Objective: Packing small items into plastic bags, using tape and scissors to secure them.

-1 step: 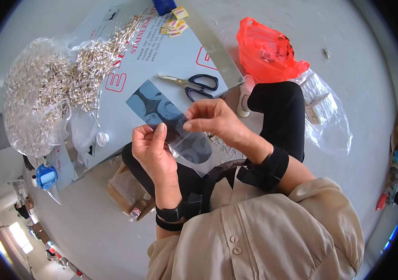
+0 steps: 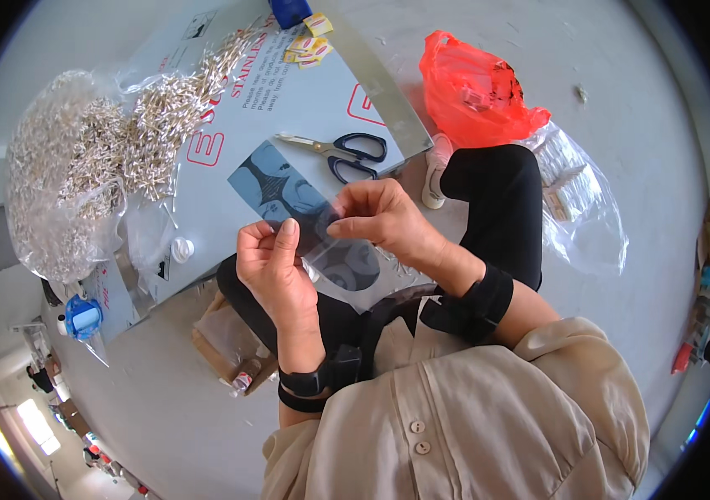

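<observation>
Both my hands hold a dark see-through film sheet (image 2: 282,185) with pale rounded shapes on it, above my lap at the table's near edge. On its left edge, my left hand (image 2: 278,271) is closed in a pinch, thumb uppermost. My right hand (image 2: 388,221) pinches the sheet's right side between thumb and fingers. The far end of the film reaches over the table, and its lower end hangs between my wrists. Just beyond my right hand lie scissors (image 2: 334,150) with dark handles, their blades pointing left.
Cotton swabs (image 2: 163,117) spill from a large clear bag (image 2: 38,225) on the table's left. A white cap (image 2: 182,248) sits near the edge; small yellow packets (image 2: 309,52) lie farther back. A red plastic bag (image 2: 480,96) and clear-wrapped packs (image 2: 572,192) rest on the right floor. An open carton (image 2: 220,337) stands below.
The film's far end has shifted very slightly to the right. My hands keep the same grip and almost the same place.
</observation>
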Action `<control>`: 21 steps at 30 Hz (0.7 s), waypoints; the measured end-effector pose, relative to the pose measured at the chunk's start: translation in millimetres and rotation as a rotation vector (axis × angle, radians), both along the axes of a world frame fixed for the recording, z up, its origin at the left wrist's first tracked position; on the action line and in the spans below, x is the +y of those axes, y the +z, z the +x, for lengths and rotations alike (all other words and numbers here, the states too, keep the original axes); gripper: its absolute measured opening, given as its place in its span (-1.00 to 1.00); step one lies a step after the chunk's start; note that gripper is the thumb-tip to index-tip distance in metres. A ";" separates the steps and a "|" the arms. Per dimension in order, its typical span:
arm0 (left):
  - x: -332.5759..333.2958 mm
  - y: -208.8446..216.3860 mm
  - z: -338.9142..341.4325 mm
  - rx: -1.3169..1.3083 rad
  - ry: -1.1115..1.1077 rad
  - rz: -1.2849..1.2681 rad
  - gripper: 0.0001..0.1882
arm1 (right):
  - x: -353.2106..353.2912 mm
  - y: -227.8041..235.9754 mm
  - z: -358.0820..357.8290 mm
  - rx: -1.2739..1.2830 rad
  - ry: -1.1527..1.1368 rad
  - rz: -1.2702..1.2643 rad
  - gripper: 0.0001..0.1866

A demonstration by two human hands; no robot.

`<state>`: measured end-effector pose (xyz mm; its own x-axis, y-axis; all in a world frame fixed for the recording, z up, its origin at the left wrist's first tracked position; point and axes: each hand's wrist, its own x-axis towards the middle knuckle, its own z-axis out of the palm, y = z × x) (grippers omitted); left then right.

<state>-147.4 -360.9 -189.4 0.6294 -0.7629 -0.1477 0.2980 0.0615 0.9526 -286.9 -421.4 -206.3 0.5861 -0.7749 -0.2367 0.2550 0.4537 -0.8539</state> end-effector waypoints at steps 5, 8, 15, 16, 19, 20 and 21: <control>-1.3 14.9 -16.8 0.262 -0.104 -0.114 -0.55 | 5.9 -0.1 -7.9 0.056 -0.091 0.003 -0.86; 1.1 15.5 -17.2 0.491 -0.199 -0.125 -0.54 | 6.8 9.4 -13.6 0.081 -0.105 0.016 -0.86; 4.6 9.5 -19.8 0.180 -0.289 0.020 -0.85 | 8.3 1.8 -32.4 -0.353 -0.016 0.253 -0.88; 4.8 10.4 -19.4 0.187 -0.291 0.020 -0.85 | 6.9 -1.1 -36.2 -0.525 0.002 0.440 -0.87; 4.6 13.1 -22.7 0.208 -0.321 0.032 -0.84 | 7.6 -12.0 -33.8 -0.523 -0.030 0.496 -0.89; 3.9 13.3 -24.2 0.223 -0.346 0.040 -0.84 | 7.6 -14.0 -31.6 -0.510 -0.050 0.515 -0.90; 3.4 13.5 -26.3 0.224 -0.348 0.042 -0.84 | 8.1 -14.1 -30.0 -0.510 -0.053 0.516 -0.90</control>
